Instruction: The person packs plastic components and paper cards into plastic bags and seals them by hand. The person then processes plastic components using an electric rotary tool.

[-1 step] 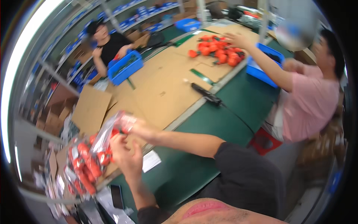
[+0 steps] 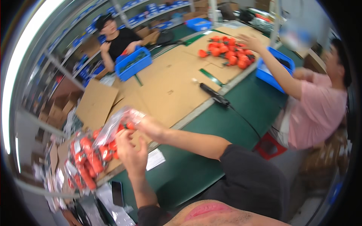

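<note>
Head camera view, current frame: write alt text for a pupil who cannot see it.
A person's right hand holds a clear plastic bag, the left hand close by, near bagged orange-red items on a cardboard-covered table. Beyond, a person in pink has a hand at piled orange-red pieces; a person in black is behind a blue bin.

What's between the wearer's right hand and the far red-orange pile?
From right hand to pile, the head view shows brown cardboard, with a green strip and the tip of a black tool.
</note>
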A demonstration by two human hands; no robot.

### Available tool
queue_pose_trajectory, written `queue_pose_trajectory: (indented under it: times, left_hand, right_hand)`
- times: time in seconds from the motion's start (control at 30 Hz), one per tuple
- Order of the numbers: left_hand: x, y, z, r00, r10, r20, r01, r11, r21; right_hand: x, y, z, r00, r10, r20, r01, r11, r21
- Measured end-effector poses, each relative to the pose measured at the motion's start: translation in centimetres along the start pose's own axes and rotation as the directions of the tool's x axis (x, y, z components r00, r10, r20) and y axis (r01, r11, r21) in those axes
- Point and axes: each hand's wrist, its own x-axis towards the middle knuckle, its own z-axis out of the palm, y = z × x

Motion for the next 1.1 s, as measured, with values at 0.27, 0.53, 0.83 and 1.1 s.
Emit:
queue_pose_trajectory:
  times: [0.27, 0.53, 0.83, 1.1]
  left_hand:
    - [0.5, -3.6, 0.9, 0.976, 0.207, -0.065, -0.190, 0.961, 0.202]
    - [0.2, -1.8, 1.0, 0.947, 0.306, 0.096, -0.300, 0.951, -0.069]
    - [-0.2, -2.8, 2.2, 0.984, 0.173, 0.041, -0.177, 0.975, 0.135]
    - [-0.3, -2.4, 2.7, 0.986, 0.164, -0.042, -0.161, 0.984, 0.073]
  right_hand:
    - [-0.4, 0.9, 1.4, 0.988, 0.150, -0.039, -0.132, 0.944, 0.303]
    - [-0.6, -0.5, 0.8, 0.933, 0.286, -0.218, -0.250, 0.952, 0.178]
    - [-0.7, -0.3, 1.4, 0.947, 0.205, -0.249, -0.169, 0.973, 0.158]
    - [-0.2, 0.9, -0.4, 0.931, 0.134, -0.340, -0.054, 0.971, 0.235]
